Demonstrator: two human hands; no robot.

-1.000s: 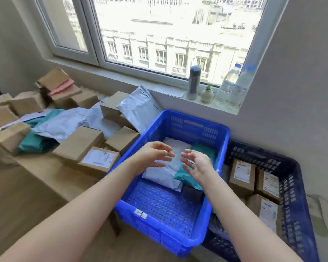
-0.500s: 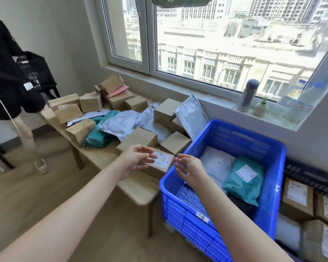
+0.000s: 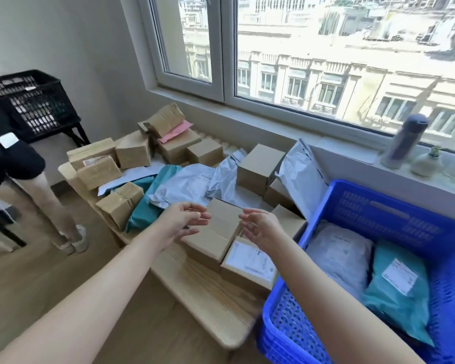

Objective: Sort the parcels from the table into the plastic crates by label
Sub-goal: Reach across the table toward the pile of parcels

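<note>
A low wooden table (image 3: 195, 292) carries several cardboard boxes and grey and teal mailer bags. My left hand (image 3: 180, 222) and my right hand (image 3: 260, 225) hover empty, fingers loosely spread, either side of a plain cardboard box (image 3: 213, 237) near the table's front. Just right of that box lies a smaller box with a white label (image 3: 250, 266). The blue plastic crate (image 3: 394, 206) stands to the right of the table. Inside it lie a grey mailer (image 3: 339, 256) and a teal mailer with a label (image 3: 397, 290).
Another person's legs (image 3: 50, 206) stand left of the table. A black crate (image 3: 34, 106) sits on a stand in the far left corner. A grey flask (image 3: 402, 141) and a small vase (image 3: 426, 164) stand on the window sill.
Both hands have moved left, from over the blue crate to over the table, and now flank the plain cardboard box. The view has swung left with them.
</note>
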